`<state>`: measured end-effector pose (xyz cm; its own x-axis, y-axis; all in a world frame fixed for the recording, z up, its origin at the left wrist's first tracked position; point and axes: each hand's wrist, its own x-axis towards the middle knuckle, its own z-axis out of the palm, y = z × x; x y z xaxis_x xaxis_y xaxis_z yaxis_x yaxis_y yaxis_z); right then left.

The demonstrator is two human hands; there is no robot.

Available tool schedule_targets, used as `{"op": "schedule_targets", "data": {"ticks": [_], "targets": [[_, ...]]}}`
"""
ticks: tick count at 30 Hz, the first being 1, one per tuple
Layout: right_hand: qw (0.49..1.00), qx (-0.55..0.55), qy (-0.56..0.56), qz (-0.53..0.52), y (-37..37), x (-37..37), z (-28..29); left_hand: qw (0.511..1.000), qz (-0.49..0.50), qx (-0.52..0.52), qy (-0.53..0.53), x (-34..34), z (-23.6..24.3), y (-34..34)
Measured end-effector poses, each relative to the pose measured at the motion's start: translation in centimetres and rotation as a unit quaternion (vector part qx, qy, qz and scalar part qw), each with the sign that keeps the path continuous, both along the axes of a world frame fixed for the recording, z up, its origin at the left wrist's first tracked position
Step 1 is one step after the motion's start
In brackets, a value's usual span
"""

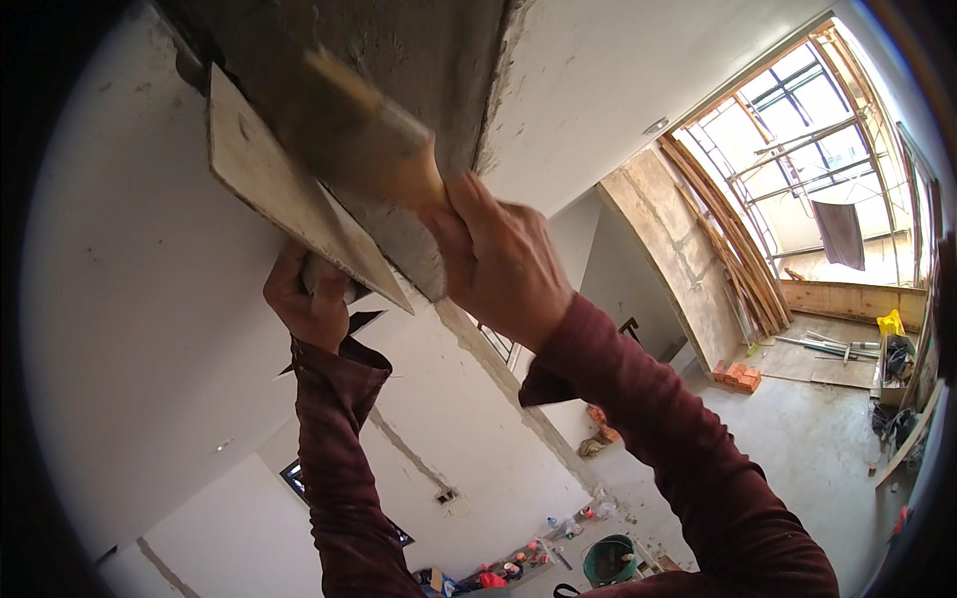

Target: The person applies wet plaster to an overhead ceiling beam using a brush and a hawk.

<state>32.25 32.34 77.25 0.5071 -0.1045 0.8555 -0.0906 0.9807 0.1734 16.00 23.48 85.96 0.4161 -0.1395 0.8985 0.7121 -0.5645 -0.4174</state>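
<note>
My left hand (pixel 309 299) grips the underside of a thin, pale rectangular board (pixel 269 179), which is held tilted just under a rough grey cement surface (pixel 459 60). My right hand (pixel 493 259), fingers wrapped round the wooden handle, holds a wide brush (pixel 389 135) above and right of the board. The brush head is blurred by motion and lies over the grey cement, its pale bristles pointing up and left. Whether the bristles touch the cement I cannot tell. Part of what my left fingers hold is hidden behind the board.
White plastered ceiling and walls (pixel 150 329) surround the cement strip. Far below right are a bright opening with scaffolding (pixel 807 149), leaning planks (pixel 738 249), stacked orange bricks (pixel 738 377) and piled materials (pixel 895 354). A green bucket (pixel 608 560) stands among scattered items on the floor at the bottom.
</note>
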Motion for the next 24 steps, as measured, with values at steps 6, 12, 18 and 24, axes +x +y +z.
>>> {"op": "schedule_targets", "data": {"ticks": [6,12,18,24], "targets": [[0.995,-0.064,-0.054,0.063,0.7,2.2,-4.9,1.000,0.015,0.007,-0.021,-0.5,-0.4,-0.5],[1.000,0.028,-0.006,-0.006,0.0,0.7,-0.3,1.000,-0.010,0.011,-0.017,0.3,-0.4,0.2],[0.994,-0.073,-0.071,0.048,3.2,-0.6,-5.0,0.998,0.030,0.061,-0.018,-0.5,-0.3,-0.1],[0.998,0.025,-0.008,0.056,0.3,-0.2,-0.6,0.998,0.008,0.051,-0.040,0.3,0.0,0.2]]}}
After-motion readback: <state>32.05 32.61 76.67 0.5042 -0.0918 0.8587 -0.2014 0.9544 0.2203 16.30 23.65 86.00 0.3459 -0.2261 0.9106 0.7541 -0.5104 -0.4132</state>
